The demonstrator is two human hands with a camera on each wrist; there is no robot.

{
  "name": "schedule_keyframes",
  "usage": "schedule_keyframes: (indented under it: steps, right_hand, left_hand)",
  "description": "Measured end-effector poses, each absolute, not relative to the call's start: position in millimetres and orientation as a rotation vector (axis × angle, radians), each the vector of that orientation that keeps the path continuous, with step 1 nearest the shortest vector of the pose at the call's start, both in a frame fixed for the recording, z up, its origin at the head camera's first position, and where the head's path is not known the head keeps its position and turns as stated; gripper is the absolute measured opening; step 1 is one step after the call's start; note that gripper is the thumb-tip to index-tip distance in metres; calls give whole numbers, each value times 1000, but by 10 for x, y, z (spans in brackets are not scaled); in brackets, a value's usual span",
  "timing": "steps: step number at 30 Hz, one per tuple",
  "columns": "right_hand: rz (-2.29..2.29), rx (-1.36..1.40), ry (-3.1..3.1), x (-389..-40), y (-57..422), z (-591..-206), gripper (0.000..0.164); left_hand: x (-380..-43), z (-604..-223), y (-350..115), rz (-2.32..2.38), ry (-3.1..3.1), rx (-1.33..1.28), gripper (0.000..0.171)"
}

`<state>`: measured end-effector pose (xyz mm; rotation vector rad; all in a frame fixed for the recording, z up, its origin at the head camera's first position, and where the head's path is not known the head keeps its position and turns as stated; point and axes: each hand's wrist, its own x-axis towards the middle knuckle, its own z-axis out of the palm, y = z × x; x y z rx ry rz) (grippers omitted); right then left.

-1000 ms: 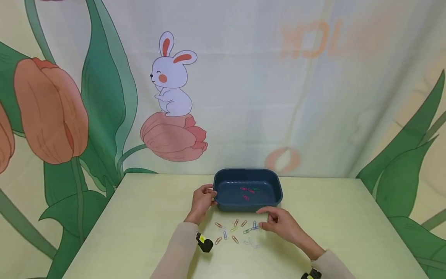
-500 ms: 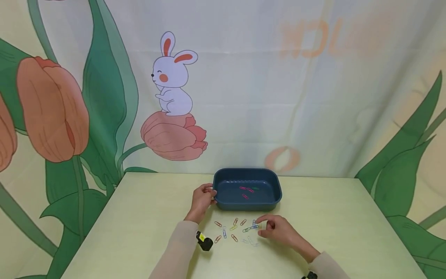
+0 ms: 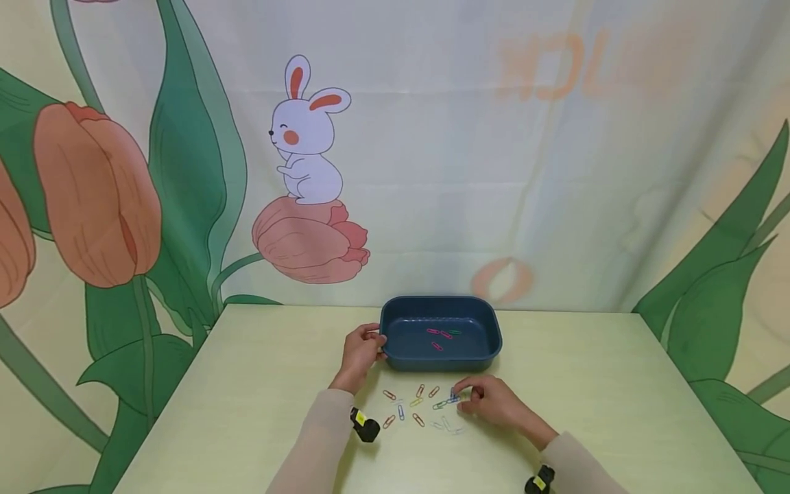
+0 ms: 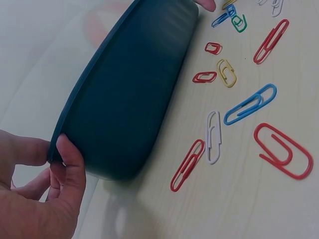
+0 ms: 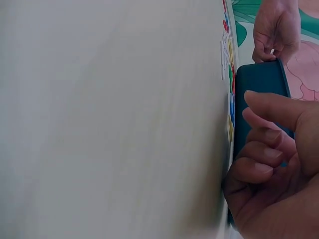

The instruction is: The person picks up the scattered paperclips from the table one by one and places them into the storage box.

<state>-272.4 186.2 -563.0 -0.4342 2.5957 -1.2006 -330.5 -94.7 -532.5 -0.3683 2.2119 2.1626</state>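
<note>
Nearest, in front of the navy tray [image 3: 441, 366], white clips [image 3: 447, 424] lie almost lost against the pale tabletop [image 3: 271, 412]; that poor contrast could get 1 overlooked or brushed aside. Also in front of the tray lie 2 red clips [image 3: 418, 420] and 1 blue clip [image 3: 401, 412], apart from each other. Before the tray's right half, the right hand [image 3: 496, 401] has thumb and forefinger parted, the other fingers curled in, nothing visible in its grasp; whether a fingertip touches the bunched blue and green clips [image 3: 453, 398] I cannot tell. Because they lie so close, a pinch at 1 could drag its neighbour or flick it away. At the tray's left end, the left hand [image 3: 359, 355] grips the rim between thumb and fingers; a careless tug could tilt the tray, sliding the 3 pink clips [image 3: 437, 346] and 1 green clip [image 3: 455, 332] inside. Behind the tray hangs a printed curtain [image 3: 420, 206].
</note>
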Motion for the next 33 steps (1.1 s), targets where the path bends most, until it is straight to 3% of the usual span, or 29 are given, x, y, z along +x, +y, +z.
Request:
schedule_keyframes:
  steps: [23,33]
  right_hand:
    - [-1128,-526,2616,-2726,1823,-5642,10]
    - [-1149,-519,2646,-2691,1839,-5590,14]
  left_hand:
    - [-3309,-5320,-949,2153,2223,-355,35]
    - [-3304,-5320,-940,2170,2212,-340,36]
